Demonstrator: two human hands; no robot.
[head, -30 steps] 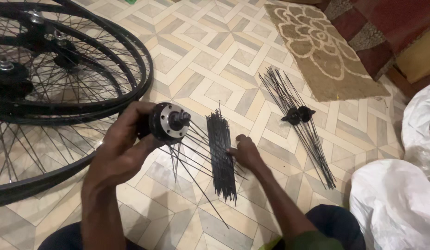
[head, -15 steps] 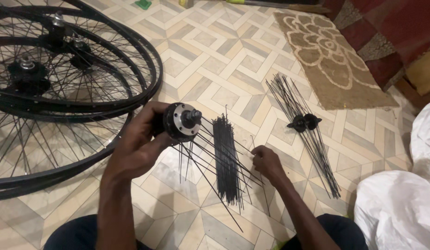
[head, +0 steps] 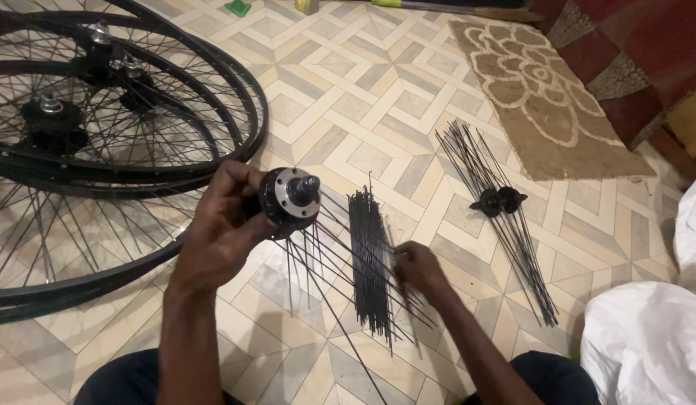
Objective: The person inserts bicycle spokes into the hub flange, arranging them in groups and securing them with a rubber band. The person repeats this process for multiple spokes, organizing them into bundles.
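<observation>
On the floor, spokes (head: pixel 370 262) lie lengthwise just left of right hand (head: pixel 417 270), fingertips touching; left hand (head: pixel 217 232) clasps hub (head: pixel 290 202).

The patterned tile floor (head: pixel 378 90) carries stacked wheels (head: pixel 100 150), a spoke bundle (head: pixel 370 262), and a mat (head: pixel 543 97).

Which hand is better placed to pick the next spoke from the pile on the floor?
Probably the right hand: it rests beside the spoke bundle on the floor. The left hand is busy gripping the hub, raised above the tiles.
</observation>
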